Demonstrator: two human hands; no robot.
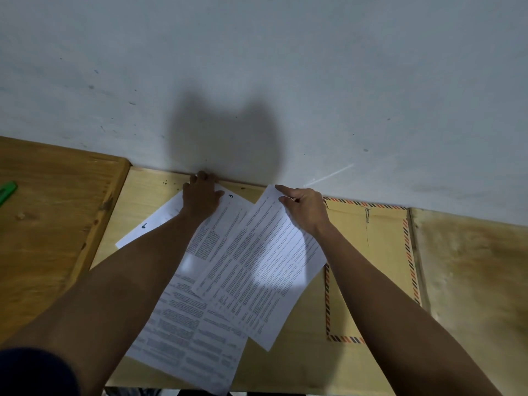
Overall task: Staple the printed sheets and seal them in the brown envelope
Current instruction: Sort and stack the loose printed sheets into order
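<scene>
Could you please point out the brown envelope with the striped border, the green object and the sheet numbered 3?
brown envelope with the striped border (368, 252): head view, its bare middle.
green object (7, 191): head view, its body.
sheet numbered 3 (225, 212): head view, upper part.

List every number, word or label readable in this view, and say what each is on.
"3": handwritten at the far corner of the middle printed sheet.
A dark handwritten mark, perhaps a "1" seen sideways: on the left sheet.
Body print on all sheets, including the one the right hand holds: too small to read.
Brown envelope: no legible text.
</scene>
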